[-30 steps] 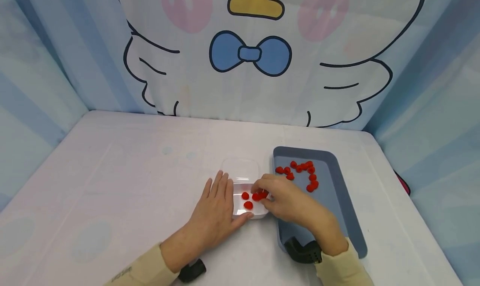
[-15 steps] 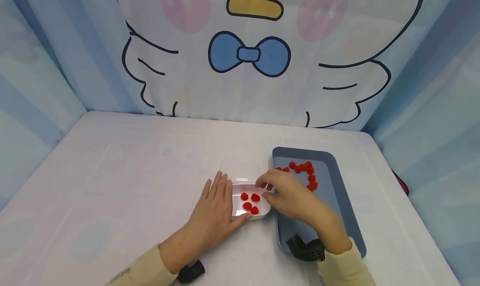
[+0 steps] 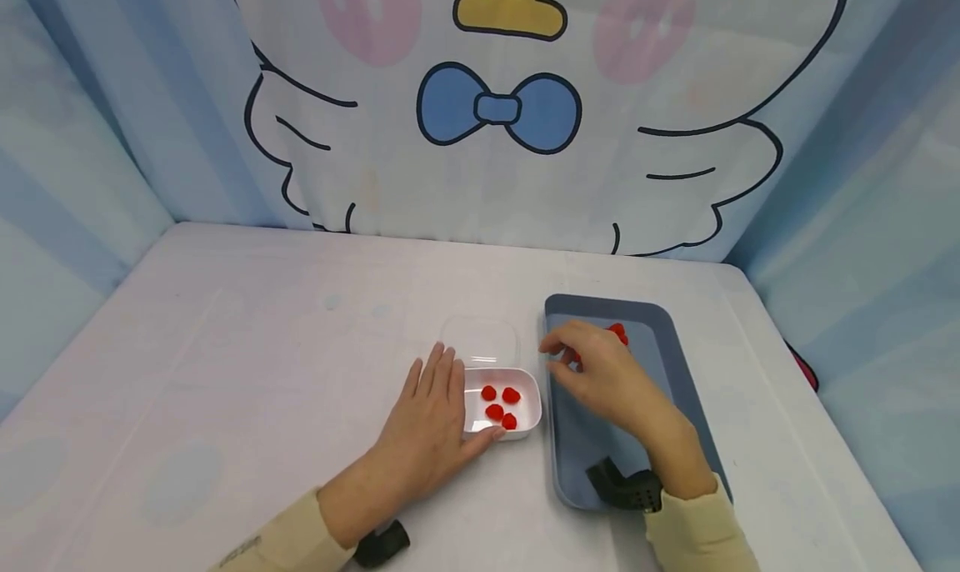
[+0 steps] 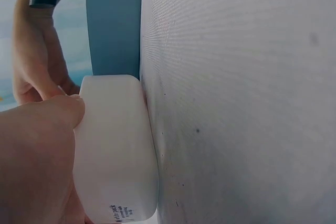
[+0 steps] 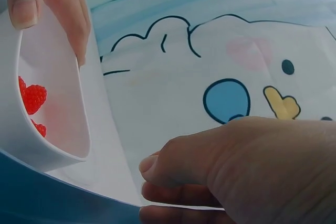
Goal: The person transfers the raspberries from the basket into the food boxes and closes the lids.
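A small white plastic box (image 3: 528, 412) with several red raspberries (image 3: 511, 395) inside stands on the table. My left hand (image 3: 427, 430) rests along its left side, fingers straight, thumb on the near rim; in the left wrist view the thumb (image 4: 58, 111) lies on the edge of the box. My right hand (image 3: 611, 384) hovers over the far left part of a blue-grey tray (image 3: 592, 439). In the right wrist view its thumb and fingers stand apart with nothing between them. More raspberries (image 3: 618, 331) lie on the tray, mostly hidden by that hand.
A clear plastic lid (image 3: 480, 338) lies just behind the white box. Black straps (image 3: 626, 489) with cameras sit on both wrists. A printed curtain (image 3: 498, 180) closes off the table's far side, and blue curtains flank it.
My right hand has left the white box and moved right and away over the tray, with its fingers empty. One raspberry has dropped near the box's front. My left hand stays put.
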Demonstrator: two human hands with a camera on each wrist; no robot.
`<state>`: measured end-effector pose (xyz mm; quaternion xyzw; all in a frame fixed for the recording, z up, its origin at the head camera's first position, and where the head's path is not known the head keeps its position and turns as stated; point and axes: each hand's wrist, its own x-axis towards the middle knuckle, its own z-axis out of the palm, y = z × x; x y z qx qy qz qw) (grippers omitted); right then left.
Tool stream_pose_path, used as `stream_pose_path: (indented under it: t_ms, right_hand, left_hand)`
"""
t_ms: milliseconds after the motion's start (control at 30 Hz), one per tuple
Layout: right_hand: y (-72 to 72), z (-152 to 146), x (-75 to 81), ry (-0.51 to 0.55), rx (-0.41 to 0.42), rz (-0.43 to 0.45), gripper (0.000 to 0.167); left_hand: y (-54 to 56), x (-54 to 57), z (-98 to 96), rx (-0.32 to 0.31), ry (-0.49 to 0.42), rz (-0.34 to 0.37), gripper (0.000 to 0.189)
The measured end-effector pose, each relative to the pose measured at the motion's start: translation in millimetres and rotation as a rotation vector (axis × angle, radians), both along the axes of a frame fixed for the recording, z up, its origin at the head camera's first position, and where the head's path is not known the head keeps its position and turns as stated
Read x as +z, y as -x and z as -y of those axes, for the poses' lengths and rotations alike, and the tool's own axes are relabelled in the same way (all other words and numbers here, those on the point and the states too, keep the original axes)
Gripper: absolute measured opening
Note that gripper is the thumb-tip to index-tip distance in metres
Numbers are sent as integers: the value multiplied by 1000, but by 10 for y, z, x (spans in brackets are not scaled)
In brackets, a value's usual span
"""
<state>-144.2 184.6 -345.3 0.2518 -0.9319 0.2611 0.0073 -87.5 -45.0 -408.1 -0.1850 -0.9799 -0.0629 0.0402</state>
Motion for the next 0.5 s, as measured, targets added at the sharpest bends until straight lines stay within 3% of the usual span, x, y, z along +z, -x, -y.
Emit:
stream_pose_path:
  t_ms: [500]
  right_hand:
    - [50, -131, -17, -27, -150, -15, 12]
  left_hand:
    - [-6, 15, 9, 8, 2, 56, 94]
